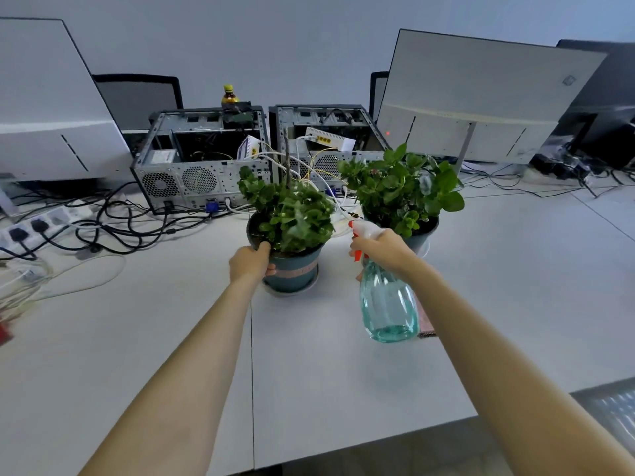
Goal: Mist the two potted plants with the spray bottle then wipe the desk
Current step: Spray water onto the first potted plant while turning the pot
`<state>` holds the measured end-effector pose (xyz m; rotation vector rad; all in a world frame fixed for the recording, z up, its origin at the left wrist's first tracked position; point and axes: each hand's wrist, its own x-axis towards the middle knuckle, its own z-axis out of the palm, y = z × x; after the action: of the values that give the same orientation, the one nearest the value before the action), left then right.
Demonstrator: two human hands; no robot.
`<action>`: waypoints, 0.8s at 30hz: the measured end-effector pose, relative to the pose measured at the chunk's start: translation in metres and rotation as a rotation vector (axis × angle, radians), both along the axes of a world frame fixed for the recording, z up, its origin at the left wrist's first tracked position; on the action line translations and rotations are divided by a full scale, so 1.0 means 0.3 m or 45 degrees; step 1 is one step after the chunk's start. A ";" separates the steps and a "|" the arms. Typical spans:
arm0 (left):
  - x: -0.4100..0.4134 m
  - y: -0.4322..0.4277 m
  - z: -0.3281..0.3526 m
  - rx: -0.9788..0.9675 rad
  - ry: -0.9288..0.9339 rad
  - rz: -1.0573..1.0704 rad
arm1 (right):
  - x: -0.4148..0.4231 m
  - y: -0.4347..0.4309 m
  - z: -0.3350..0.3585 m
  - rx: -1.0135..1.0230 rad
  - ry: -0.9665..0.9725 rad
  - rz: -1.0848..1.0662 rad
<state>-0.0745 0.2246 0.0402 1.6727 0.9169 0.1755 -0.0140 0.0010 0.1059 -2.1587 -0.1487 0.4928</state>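
Note:
Two leafy green plants stand on the white desk (343, 389). The left plant (292, 214) grows in a teal pot (295, 273) on a saucer, and my left hand (251, 262) grips that pot's left rim. The right plant (402, 187) sits in a grey-blue pot (424, 235) a little farther back. My right hand (385, 250) holds a clear teal spray bottle (388, 304) by its neck, above the desk. Its white head with an orange nozzle tip (360, 228) points left at the left plant's leaves. Some water fills the bottle's bottom.
Two open computer cases (202, 159) with loose wires stand behind the plants. A tangle of black cables and a power strip (31, 228) lies at the left. Monitors (481, 97) stand at both sides. A pinkish cloth (426, 324) shows behind the bottle.

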 end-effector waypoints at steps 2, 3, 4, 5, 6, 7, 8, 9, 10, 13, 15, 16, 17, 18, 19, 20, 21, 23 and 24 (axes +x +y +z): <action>-0.008 0.063 0.004 0.092 0.047 -0.047 | 0.023 -0.013 0.012 0.037 0.009 0.031; -0.010 0.087 0.005 0.155 0.071 -0.063 | 0.033 -0.015 0.021 0.036 0.014 0.060; -0.016 0.106 0.007 0.216 0.085 -0.066 | 0.032 -0.013 0.034 0.030 0.016 0.091; -0.023 0.114 0.014 0.257 0.079 -0.047 | 0.031 -0.008 0.048 0.032 0.014 0.123; -0.032 0.116 0.024 0.289 0.063 -0.035 | 0.030 -0.001 0.062 0.032 0.021 0.155; -0.038 0.115 0.029 0.305 0.058 -0.030 | 0.033 0.009 0.071 0.040 0.026 0.181; -0.041 0.115 0.025 0.332 0.038 -0.041 | 0.032 0.021 0.083 0.038 0.024 0.214; -0.045 0.111 0.025 0.333 0.022 -0.049 | 0.035 0.036 0.088 0.026 0.017 0.249; -0.046 0.111 0.016 0.324 -0.022 -0.047 | 0.035 0.052 0.096 0.022 0.013 0.277; -0.056 0.093 0.003 0.166 -0.088 0.051 | 0.044 0.097 0.110 -0.002 -0.019 0.258; -0.065 0.080 -0.010 0.110 -0.088 0.097 | 0.036 0.122 0.125 -0.018 -0.036 0.247; -0.067 0.072 -0.013 0.091 -0.111 0.118 | 0.039 0.134 0.122 -0.011 -0.033 0.237; -0.068 0.066 -0.015 0.065 -0.128 0.139 | 0.038 0.144 0.121 -0.023 -0.031 0.218; -0.065 0.066 -0.021 0.056 -0.148 0.154 | 0.036 0.152 0.117 -0.043 -0.045 0.214; -0.062 0.067 -0.022 0.042 -0.153 0.165 | 0.038 0.159 0.110 -0.058 -0.053 0.224; -0.061 0.070 -0.023 0.040 -0.159 0.169 | 0.042 0.166 0.102 -0.071 -0.075 0.228; -0.060 0.073 -0.025 0.035 -0.165 0.172 | 0.043 0.169 0.098 -0.079 -0.087 0.229; -0.059 0.075 -0.030 0.023 -0.170 0.175 | 0.053 0.167 0.088 -0.097 -0.077 0.263; -0.057 0.077 -0.040 0.011 -0.182 0.184 | 0.053 0.162 0.090 -0.122 -0.092 0.292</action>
<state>-0.0915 0.2478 0.0283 1.5804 0.9292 0.3925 0.0020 0.0497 0.1328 -2.2668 -0.4243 0.5620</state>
